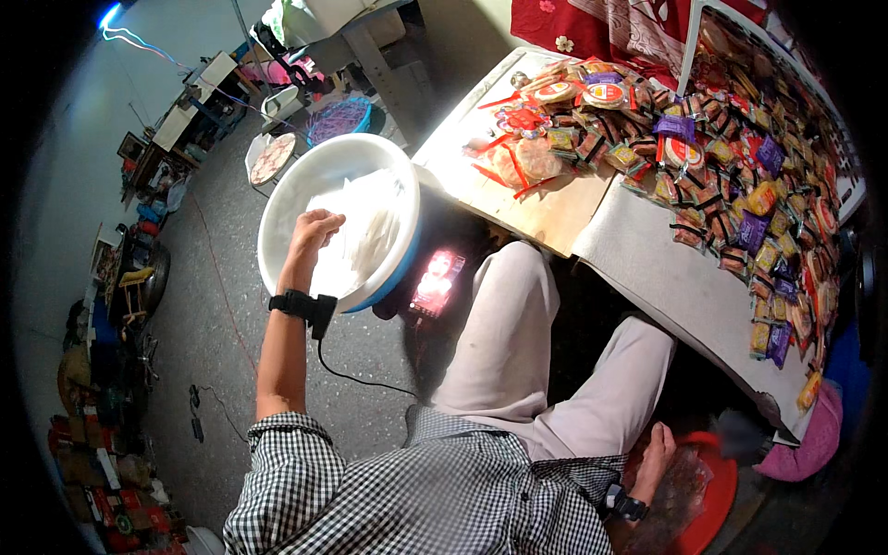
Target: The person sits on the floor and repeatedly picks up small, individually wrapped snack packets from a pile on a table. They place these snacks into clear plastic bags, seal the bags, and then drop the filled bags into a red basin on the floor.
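Observation:
My left hand [316, 232] is over a large white basin [269, 236], its thumb and fingers drawn together. Glare hides whether it grips any of the thin white plastic pieces [371, 225] beneath it. At the lower right, my right hand [654, 458] hangs at the edge of a red basin [725, 479] with clear plastic inside; its grip cannot be made out. Wrapped snacks [714, 173] lie heaped across the work surface at the right. Round wafers in clear wrap with red ribbons [531, 159] sit at the board's near left part.
A lit phone [437, 283] is between the white basin and my knee. The wooden board [548, 215] adjoins a pale cloth-like sheet [645, 257]. A white plastic crate [843, 152] borders the snacks. A round-topped stool [272, 158] and a blue basket [364, 118] are beyond the basin.

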`<state>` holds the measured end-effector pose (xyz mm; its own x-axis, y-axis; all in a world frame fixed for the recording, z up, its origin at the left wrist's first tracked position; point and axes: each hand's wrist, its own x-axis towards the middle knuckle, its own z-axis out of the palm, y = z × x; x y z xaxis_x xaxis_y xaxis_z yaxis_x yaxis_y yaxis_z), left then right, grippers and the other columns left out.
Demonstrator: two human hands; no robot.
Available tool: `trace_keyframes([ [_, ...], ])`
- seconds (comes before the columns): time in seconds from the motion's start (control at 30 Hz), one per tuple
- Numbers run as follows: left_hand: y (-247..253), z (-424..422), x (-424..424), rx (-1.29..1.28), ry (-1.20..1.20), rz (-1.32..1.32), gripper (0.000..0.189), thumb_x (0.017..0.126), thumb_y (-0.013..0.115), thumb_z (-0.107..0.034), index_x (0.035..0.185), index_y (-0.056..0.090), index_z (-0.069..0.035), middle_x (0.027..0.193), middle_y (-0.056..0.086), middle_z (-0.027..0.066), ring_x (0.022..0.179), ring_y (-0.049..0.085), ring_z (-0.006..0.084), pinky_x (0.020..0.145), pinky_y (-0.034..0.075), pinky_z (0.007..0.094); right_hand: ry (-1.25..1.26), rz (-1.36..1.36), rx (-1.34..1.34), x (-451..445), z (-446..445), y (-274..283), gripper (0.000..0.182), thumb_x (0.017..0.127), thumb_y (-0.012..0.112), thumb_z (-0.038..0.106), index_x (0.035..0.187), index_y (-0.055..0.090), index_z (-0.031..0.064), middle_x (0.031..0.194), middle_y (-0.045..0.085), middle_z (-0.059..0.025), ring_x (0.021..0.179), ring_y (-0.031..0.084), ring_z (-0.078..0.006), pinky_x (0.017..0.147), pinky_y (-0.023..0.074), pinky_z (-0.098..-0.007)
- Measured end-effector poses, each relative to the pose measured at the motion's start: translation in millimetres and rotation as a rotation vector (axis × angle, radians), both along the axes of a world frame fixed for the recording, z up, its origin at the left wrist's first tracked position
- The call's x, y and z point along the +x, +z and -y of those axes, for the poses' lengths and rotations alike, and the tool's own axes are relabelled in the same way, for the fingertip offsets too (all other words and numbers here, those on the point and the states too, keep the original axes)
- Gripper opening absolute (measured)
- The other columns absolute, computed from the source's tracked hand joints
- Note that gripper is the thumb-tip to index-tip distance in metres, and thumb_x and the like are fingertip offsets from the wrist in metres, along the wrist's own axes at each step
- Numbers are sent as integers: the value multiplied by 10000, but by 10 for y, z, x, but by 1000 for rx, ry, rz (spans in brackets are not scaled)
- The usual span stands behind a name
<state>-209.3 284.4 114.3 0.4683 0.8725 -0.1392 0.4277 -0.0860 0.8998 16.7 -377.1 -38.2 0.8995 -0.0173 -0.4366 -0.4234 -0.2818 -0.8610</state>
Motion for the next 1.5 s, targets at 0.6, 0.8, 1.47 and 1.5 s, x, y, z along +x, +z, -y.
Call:
trace_keyframes([
  [0.6,-358,2946,2297,586,-827,260,107,784,632,-15,764,530,11,730,555,152,637,556,303,570,435,366,260,346,326,343,-1366,1080,231,938,531,158,1085,618,3,936,667,-79,780,623,-116,716,513,-245],
  [0.8,-456,3354,2382,637,-976,307,104,752,601,-49,759,504,-14,739,515,162,707,537,379,593,438,443,337,410,268,486,-1826,901,151,918,495,78,928,601,-28,766,629,-27,690,587,-88,605,485,-250],
  [1.47,-312,3471,2225,1020,-1004,224,133,709,568,-11,788,462,-30,784,466,116,730,488,276,643,421,374,235,1014,-384,666,-1771,1116,244,763,656,14,990,567,16,868,581,-113,633,566,-215,571,472,-305],
  [1.5,-342,3466,2216,1022,-940,217,160,703,583,-17,820,474,-23,804,479,122,753,497,285,657,426,378,275,1024,-386,706,-1769,1089,217,767,648,11,971,575,13,852,587,-117,625,570,-228,570,472,-315],
])
